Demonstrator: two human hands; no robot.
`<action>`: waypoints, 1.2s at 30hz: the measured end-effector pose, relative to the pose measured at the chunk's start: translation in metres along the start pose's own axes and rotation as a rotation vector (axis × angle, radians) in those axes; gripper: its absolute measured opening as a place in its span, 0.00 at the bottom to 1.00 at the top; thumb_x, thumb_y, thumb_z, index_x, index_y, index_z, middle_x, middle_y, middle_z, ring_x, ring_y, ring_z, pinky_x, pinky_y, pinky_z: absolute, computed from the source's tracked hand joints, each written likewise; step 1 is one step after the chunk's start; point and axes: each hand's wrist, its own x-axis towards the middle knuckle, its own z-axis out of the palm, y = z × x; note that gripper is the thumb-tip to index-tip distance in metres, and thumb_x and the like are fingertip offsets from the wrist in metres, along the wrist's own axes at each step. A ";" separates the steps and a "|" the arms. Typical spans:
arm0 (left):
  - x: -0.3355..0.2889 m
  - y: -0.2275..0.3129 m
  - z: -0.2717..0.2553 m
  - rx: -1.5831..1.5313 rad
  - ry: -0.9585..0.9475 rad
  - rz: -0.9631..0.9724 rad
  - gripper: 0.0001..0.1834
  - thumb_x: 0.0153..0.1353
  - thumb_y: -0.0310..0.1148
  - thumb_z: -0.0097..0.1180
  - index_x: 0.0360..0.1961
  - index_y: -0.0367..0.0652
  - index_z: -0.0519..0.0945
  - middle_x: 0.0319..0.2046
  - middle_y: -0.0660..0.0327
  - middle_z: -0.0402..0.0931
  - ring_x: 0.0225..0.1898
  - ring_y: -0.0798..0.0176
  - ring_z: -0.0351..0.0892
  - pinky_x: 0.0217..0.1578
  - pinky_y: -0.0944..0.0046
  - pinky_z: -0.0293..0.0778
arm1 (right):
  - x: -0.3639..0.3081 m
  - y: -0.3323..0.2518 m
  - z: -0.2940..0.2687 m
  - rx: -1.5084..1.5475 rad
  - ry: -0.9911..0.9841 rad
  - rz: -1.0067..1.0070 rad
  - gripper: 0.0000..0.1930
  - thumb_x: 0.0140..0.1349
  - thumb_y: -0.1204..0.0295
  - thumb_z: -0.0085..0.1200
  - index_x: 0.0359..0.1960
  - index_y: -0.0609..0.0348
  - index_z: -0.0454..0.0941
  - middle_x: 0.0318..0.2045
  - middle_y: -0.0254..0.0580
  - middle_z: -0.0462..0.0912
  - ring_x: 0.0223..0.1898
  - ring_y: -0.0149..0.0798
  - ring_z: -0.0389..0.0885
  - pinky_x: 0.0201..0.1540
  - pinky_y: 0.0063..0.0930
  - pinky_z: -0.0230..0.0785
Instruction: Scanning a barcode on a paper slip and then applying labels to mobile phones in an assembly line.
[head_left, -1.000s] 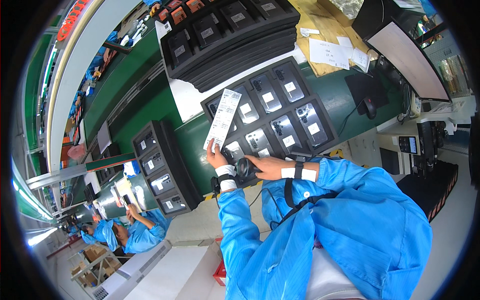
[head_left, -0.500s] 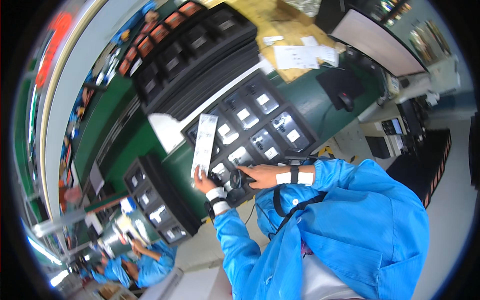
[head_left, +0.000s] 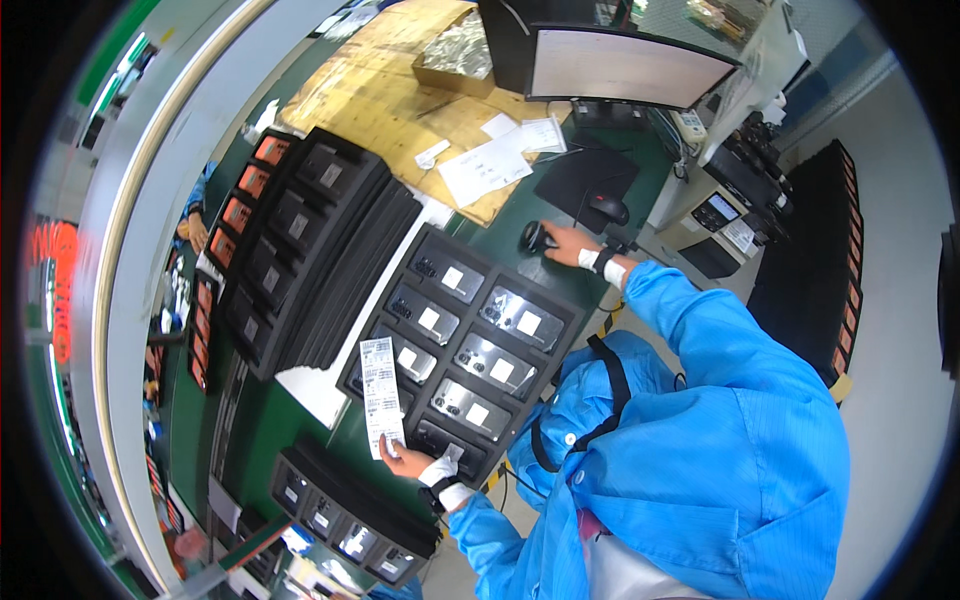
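My left hand [head_left: 406, 460] pinches the lower end of a long white label strip [head_left: 381, 395] with dark print. The strip lies over the left edge of a black foam tray [head_left: 478, 283]. Flat, dark, glossy devices, each with a white square sticker, sit in two rows of its pockets; one is a phone-like panel [head_left: 523, 318]. My right hand [head_left: 572, 246] is closed around a black handheld scanner [head_left: 535, 238] with a round head, beyond the tray's far right corner. Its fingers are partly hidden behind the scanner.
A tall stack of black trays [head_left: 320, 250] stands left of the tray, and a smaller stack [head_left: 350, 510] at lower left. Papers [head_left: 487, 170] lie on yellow board. A mouse [head_left: 608, 208], mouse mat [head_left: 572, 185] and monitor [head_left: 630, 68] are at far right. Another person's hand [head_left: 197, 232] shows far left.
My right hand has carried the scanner from the tray's near side out to the far right. My left hand still holds the label strip. The whole view has turned.
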 end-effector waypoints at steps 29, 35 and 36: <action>-0.031 0.185 0.082 0.431 -0.836 0.597 0.37 0.55 0.30 0.72 0.67 0.43 0.74 0.71 0.45 0.64 0.74 0.39 0.60 0.73 0.43 0.56 | -0.058 -0.184 -0.062 0.065 -0.757 -0.564 0.13 0.64 0.65 0.62 0.45 0.61 0.82 0.36 0.55 0.88 0.43 0.58 0.86 0.44 0.49 0.75; -0.030 0.191 0.132 0.227 -1.431 0.237 0.14 0.67 0.35 0.63 0.49 0.37 0.85 0.42 0.47 0.86 0.45 0.44 0.87 0.46 0.53 0.78 | -0.061 -0.197 -0.074 0.114 -0.812 -0.599 0.16 0.62 0.64 0.64 0.48 0.59 0.81 0.36 0.55 0.87 0.42 0.61 0.85 0.45 0.51 0.73; -0.029 0.195 0.132 0.244 -1.468 0.203 0.13 0.69 0.35 0.62 0.46 0.36 0.86 0.36 0.45 0.86 0.39 0.43 0.88 0.40 0.54 0.79 | -0.062 -0.199 -0.076 0.122 -0.793 -0.623 0.16 0.64 0.63 0.60 0.49 0.58 0.80 0.35 0.54 0.86 0.40 0.61 0.84 0.43 0.51 0.73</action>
